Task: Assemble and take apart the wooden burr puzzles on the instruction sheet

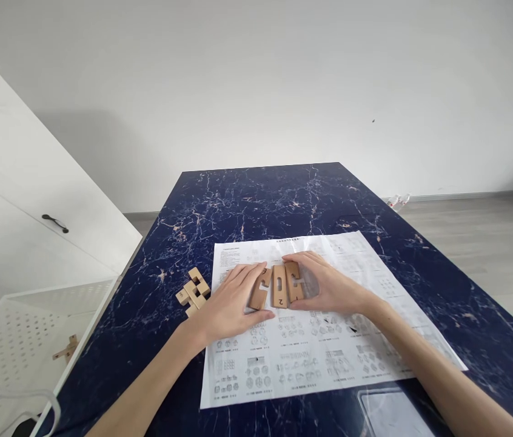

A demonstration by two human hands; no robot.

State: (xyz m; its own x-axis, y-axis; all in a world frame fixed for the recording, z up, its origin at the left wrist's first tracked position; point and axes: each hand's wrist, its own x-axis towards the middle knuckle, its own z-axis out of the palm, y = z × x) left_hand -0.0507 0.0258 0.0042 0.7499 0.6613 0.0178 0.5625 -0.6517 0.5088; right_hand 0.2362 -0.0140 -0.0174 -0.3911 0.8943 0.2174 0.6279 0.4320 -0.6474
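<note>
Three flat wooden puzzle pieces lie side by side on a printed instruction sheet [299, 370]. My left hand [230, 301] has its thumb and fingers around the ends of the left piece [259, 298], which is notched. The middle piece [279, 302] bears the number 2 and a slot; it lies between my hands. My right hand [331, 288] grips the notched right piece [291, 274] by its far and near ends, partly covering it. Beside my left wrist, several lighter wooden pieces [194, 290] sit joined or heaped on the table, partly hidden by my hand.
The dark blue marbled table [256, 200] reaches toward a white wall. At the near edge lies a flat pale rectangular object [393, 416]. A white perforated basket [24, 334] with a wooden piece [66, 349] inside stands at left, below a white cabinet [33, 182].
</note>
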